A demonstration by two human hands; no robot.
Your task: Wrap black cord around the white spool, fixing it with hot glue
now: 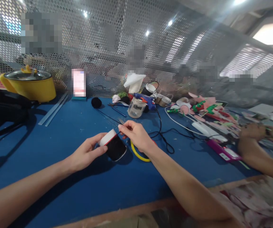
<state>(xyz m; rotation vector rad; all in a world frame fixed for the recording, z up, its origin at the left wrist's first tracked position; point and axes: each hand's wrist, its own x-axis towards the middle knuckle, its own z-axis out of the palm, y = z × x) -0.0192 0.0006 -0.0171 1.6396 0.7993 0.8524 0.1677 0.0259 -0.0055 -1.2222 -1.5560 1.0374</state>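
Note:
My left hand (89,150) is closed round the side of a small cup-like cylinder (115,148), tilted, with a white upper part, a thin red line and black yarn wound over the rest. My right hand (136,134) pinches a strand of black yarn (110,117) close to the cylinder's rim. That strand runs back across the table to a black yarn ball (96,102). Under my right wrist lies a yellow loop (139,155), partly hidden, with a bit of red beside it. A pale pointed tip shows just beyond my right fingers; what it belongs to is hidden.
Behind my hands stand a clear jar (136,108) and a blue glue gun (145,98). A yellow electric pot (32,85) and a lit phone (78,83) are at the back left. On the right are a purple power strip (223,151), cables and a co-worker's hand (252,133).

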